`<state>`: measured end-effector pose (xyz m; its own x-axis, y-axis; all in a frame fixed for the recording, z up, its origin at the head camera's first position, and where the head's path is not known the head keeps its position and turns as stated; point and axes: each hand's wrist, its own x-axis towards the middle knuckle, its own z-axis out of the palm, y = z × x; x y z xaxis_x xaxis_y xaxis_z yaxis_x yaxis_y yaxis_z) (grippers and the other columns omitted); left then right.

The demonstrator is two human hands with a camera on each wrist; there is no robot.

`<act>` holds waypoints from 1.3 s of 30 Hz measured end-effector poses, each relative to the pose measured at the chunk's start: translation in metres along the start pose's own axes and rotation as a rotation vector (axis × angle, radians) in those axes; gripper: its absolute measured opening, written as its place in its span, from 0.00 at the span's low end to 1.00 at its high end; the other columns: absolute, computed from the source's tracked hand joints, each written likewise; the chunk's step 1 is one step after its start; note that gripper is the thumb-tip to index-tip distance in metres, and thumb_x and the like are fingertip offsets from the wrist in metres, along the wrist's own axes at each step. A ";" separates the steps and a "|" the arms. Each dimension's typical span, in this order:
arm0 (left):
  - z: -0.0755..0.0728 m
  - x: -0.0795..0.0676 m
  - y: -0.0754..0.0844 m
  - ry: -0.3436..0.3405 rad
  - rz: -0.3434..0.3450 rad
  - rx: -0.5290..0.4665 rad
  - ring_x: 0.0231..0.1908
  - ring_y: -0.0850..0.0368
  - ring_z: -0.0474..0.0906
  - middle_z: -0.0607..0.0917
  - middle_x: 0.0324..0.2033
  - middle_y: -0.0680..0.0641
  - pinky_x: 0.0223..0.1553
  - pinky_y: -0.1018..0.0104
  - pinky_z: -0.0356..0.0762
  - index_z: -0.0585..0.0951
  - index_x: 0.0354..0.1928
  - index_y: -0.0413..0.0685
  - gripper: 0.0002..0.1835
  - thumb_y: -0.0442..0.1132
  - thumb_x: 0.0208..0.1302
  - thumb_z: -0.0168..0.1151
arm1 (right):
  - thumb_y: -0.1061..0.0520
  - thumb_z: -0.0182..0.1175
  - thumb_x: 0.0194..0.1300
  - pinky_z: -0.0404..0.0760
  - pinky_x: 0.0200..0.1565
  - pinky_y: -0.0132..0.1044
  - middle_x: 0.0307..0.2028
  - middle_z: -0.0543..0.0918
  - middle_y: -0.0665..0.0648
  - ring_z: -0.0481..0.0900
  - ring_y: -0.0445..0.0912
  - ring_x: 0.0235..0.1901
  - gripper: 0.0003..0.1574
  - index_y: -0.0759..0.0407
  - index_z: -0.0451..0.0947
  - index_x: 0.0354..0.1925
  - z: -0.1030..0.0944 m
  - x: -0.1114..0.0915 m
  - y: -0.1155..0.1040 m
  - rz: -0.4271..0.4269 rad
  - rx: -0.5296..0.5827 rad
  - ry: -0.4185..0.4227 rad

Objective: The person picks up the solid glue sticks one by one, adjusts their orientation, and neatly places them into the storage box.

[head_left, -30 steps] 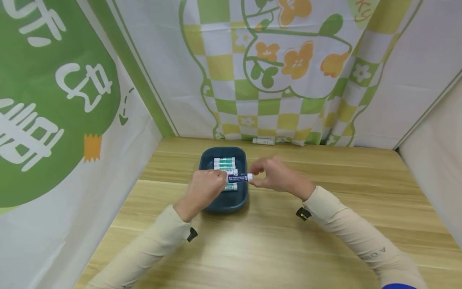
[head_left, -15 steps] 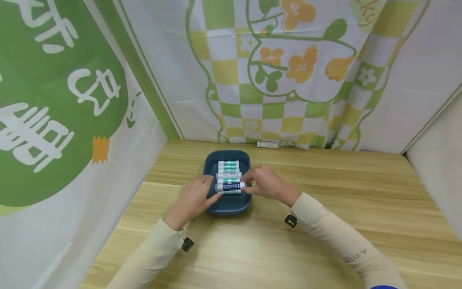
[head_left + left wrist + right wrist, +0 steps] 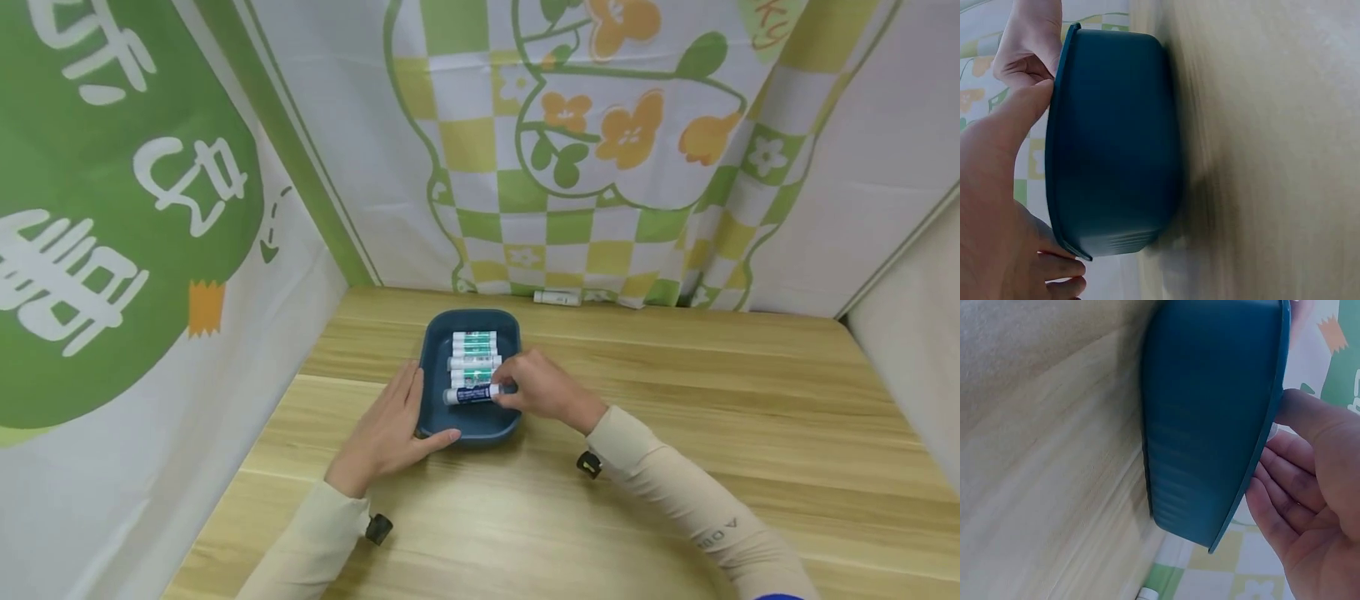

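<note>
A dark teal plastic bin (image 3: 487, 432) stands on the table, with several white glue sticks (image 3: 475, 342) with green labels lying side by side in it. My right hand (image 3: 546, 387) reaches over the bin's right rim and pinches the right end of a glue stick with a dark blue label (image 3: 471, 394), at the near end of the row. My left hand (image 3: 378, 433) lies along the bin's left side with straight fingers, its thumb stretched over the near rim. The bin's outer wall (image 3: 1116, 137) fills much of the left wrist view.
Another white glue stick (image 3: 557, 298) lies at the table's back edge by the patterned curtain (image 3: 543, 225). The wooden table (image 3: 675, 375) extends to both sides of the bin. A green and white cloth (image 3: 135, 250) hangs at the left.
The blue-labelled glue stick, held between both hands before, has gone down into the bin in my right hand. My left hand has let go of it and moved left to the rim.
</note>
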<state>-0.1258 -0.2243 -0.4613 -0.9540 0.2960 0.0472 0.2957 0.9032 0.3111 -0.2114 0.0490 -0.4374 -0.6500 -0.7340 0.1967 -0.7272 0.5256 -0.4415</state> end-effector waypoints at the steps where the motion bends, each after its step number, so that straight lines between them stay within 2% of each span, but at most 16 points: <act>1: 0.001 -0.001 -0.001 0.004 -0.003 -0.008 0.84 0.35 0.46 0.47 0.84 0.31 0.82 0.40 0.56 0.48 0.83 0.31 0.65 0.77 0.66 0.57 | 0.57 0.73 0.67 0.90 0.44 0.31 0.44 0.94 0.59 0.92 0.45 0.43 0.13 0.62 0.91 0.47 0.001 0.001 -0.001 0.004 -0.001 -0.006; 6: 0.003 -0.003 -0.002 0.021 -0.010 -0.027 0.84 0.35 0.45 0.48 0.84 0.31 0.83 0.40 0.55 0.48 0.83 0.31 0.65 0.76 0.66 0.58 | 0.56 0.73 0.67 0.91 0.46 0.35 0.46 0.93 0.59 0.92 0.46 0.45 0.14 0.62 0.91 0.48 0.004 0.005 -0.007 0.016 -0.014 -0.054; 9: 0.003 -0.002 -0.001 0.012 -0.018 -0.029 0.85 0.36 0.44 0.48 0.84 0.32 0.83 0.41 0.55 0.47 0.84 0.33 0.65 0.77 0.66 0.58 | 0.55 0.73 0.67 0.91 0.45 0.35 0.45 0.93 0.59 0.91 0.44 0.41 0.14 0.62 0.91 0.47 0.006 0.007 -0.011 0.034 -0.046 -0.088; 14: 0.005 0.001 -0.001 -0.009 -0.030 -0.036 0.85 0.37 0.42 0.47 0.84 0.33 0.84 0.42 0.53 0.46 0.84 0.34 0.66 0.79 0.66 0.56 | 0.56 0.74 0.66 0.84 0.32 0.29 0.36 0.92 0.55 0.80 0.37 0.26 0.10 0.62 0.91 0.41 0.007 0.010 -0.016 0.083 -0.104 -0.138; 17: 0.005 0.001 -0.001 -0.019 -0.039 -0.036 0.85 0.37 0.42 0.46 0.84 0.33 0.84 0.42 0.52 0.45 0.84 0.34 0.66 0.78 0.66 0.56 | 0.57 0.73 0.65 0.77 0.27 0.30 0.29 0.87 0.52 0.74 0.38 0.22 0.07 0.61 0.90 0.38 0.008 0.013 -0.018 0.102 -0.162 -0.172; 20: 0.004 0.001 0.000 -0.024 -0.044 -0.045 0.85 0.36 0.42 0.46 0.85 0.33 0.84 0.42 0.53 0.45 0.84 0.34 0.65 0.76 0.66 0.58 | 0.56 0.75 0.64 0.79 0.29 0.33 0.28 0.84 0.51 0.74 0.41 0.25 0.08 0.60 0.87 0.37 0.009 0.017 -0.022 0.114 -0.263 -0.203; 24: 0.003 0.002 0.001 -0.020 -0.044 -0.053 0.85 0.36 0.44 0.47 0.84 0.33 0.83 0.41 0.54 0.46 0.84 0.34 0.65 0.76 0.66 0.59 | 0.53 0.78 0.63 0.87 0.36 0.38 0.35 0.87 0.55 0.81 0.45 0.32 0.14 0.58 0.86 0.41 0.010 0.022 -0.027 0.112 -0.403 -0.242; 28: 0.004 0.001 0.001 -0.019 -0.039 -0.049 0.85 0.36 0.44 0.48 0.84 0.32 0.83 0.41 0.54 0.46 0.84 0.33 0.66 0.77 0.65 0.58 | 0.51 0.78 0.63 0.89 0.39 0.41 0.39 0.88 0.56 0.85 0.47 0.36 0.15 0.56 0.86 0.42 0.014 0.027 -0.030 0.111 -0.495 -0.282; 35: 0.002 0.000 0.001 -0.019 -0.031 -0.051 0.85 0.37 0.44 0.48 0.84 0.32 0.83 0.41 0.55 0.46 0.84 0.34 0.65 0.77 0.66 0.58 | 0.51 0.76 0.65 0.90 0.39 0.42 0.42 0.88 0.56 0.85 0.47 0.36 0.14 0.55 0.86 0.44 0.019 0.031 -0.031 0.124 -0.542 -0.298; 39: 0.000 0.000 0.001 -0.019 -0.026 -0.045 0.85 0.36 0.45 0.48 0.84 0.32 0.83 0.41 0.55 0.46 0.84 0.33 0.65 0.76 0.66 0.59 | 0.51 0.77 0.64 0.89 0.40 0.42 0.40 0.88 0.57 0.86 0.48 0.37 0.16 0.58 0.85 0.44 0.010 0.032 -0.032 0.126 -0.494 -0.287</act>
<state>-0.1253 -0.2233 -0.4615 -0.9601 0.2788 0.0210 0.2679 0.8961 0.3540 -0.2067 0.0044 -0.4253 -0.7023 -0.7040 -0.1058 -0.7098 0.7038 0.0282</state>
